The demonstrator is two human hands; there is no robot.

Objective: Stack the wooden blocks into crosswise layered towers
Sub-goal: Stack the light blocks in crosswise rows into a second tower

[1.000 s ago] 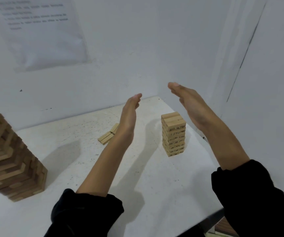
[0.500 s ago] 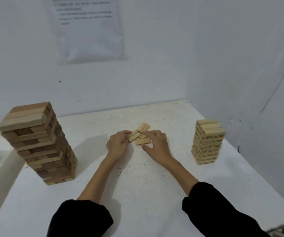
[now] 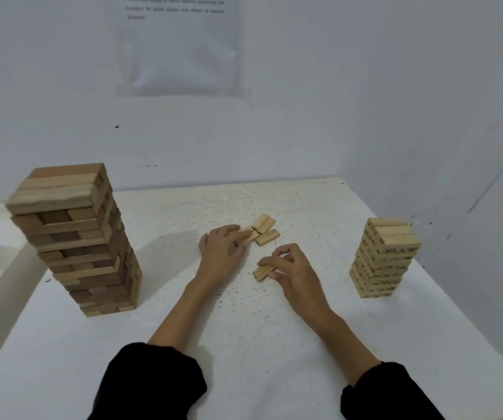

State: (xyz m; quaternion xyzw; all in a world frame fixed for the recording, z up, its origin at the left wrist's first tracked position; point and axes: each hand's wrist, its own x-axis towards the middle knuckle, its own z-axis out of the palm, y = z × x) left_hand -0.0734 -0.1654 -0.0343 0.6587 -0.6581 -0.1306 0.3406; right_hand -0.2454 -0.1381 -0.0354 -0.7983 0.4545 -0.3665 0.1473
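A tall tower of large brown blocks (image 3: 77,237) stands on the left of the white table (image 3: 244,344). A shorter tower of small pale blocks (image 3: 383,259) stands on the right. Between them lie a few loose small blocks (image 3: 264,230). My left hand (image 3: 221,253) lies beside them, its fingertips touching one loose block. My right hand (image 3: 289,268) pinches a small block (image 3: 262,272) against the table, a little nearer to me than the loose pile.
White walls close in the table at the back and right, meeting in a corner behind the small tower. A printed sheet (image 3: 180,43) hangs on the back wall. The table's right edge runs just past the small tower.
Both hands came down from raised, open positions to the loose blocks. My right hand then drew one block out of the pile toward me. The view swung left.
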